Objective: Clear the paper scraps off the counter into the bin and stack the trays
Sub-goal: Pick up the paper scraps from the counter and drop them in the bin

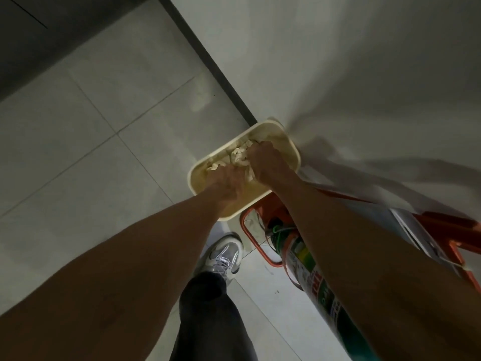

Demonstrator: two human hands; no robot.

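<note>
The right hand (263,158) clutches crumpled paper scraps (238,158) inside the bin (293,149) on the floor, while the left hand's (227,184) grip is unclear, and scraps clinging to withdrawing fingers could spill over the rim.

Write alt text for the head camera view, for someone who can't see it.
The left hand and right hand hold crumpled paper scraps inside a cream bin on the tiled floor by a wall. A fire extinguisher in an orange stand is beside it.
</note>
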